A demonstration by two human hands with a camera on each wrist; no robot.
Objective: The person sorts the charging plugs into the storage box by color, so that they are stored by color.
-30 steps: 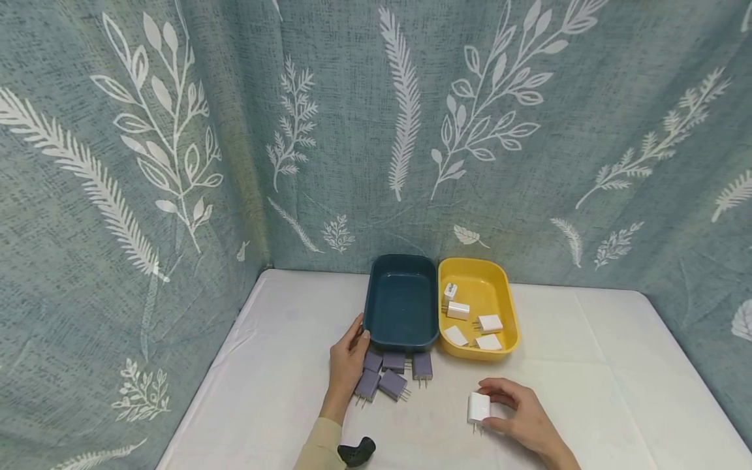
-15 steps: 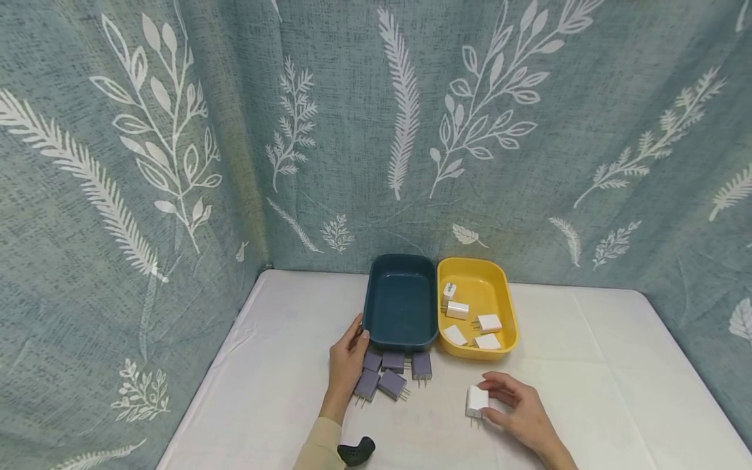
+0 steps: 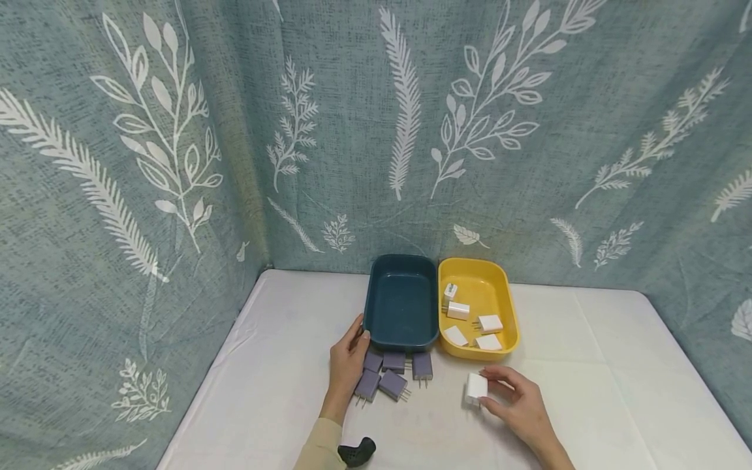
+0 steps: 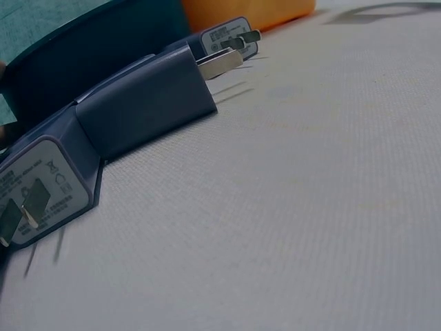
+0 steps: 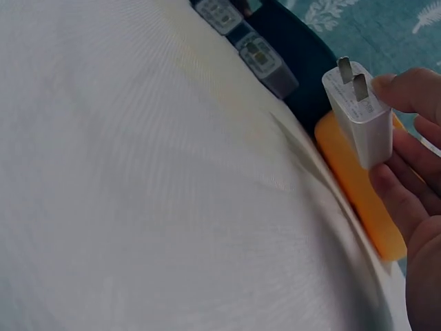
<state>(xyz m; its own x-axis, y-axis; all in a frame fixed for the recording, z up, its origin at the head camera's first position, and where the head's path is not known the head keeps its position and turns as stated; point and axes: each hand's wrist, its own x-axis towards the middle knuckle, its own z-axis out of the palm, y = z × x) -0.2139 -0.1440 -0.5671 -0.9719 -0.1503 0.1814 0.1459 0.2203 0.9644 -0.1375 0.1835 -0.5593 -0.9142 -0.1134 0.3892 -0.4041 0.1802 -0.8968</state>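
The right hand point(image 3: 518, 406) pinches a white plug-in charger point(image 3: 476, 389) between the thumb on the near side and the fingers on the far side, its prongs pointing toward the worktop point(image 3: 593, 385)'s near edge. The wrist is fairly straight, and the bare forearm slants in from the near edge, up and leftward. The charger is in front of the yellow tray point(image 3: 483, 294), apart from its front edge. The left hand point(image 3: 346, 358) reaches forward with fairly straight fingers laid against the outer left wall of the dark blue tray point(image 3: 402, 307), the thumb by its front left corner; its forearm, in a beige sleeve point(image 3: 322, 440), rises from the near edge beside a black curved object point(image 3: 356, 452). Five purple-grey chargers point(image 3: 393, 385) cluster along the blue tray's front edge. The trays sit side by side by the worktop's far edge; five white chargers point(image 3: 490, 324) lie in the yellow one, spread from its far left corner to its front edge. A leaf-patterned curtain point(image 3: 352, 130) hangs behind.
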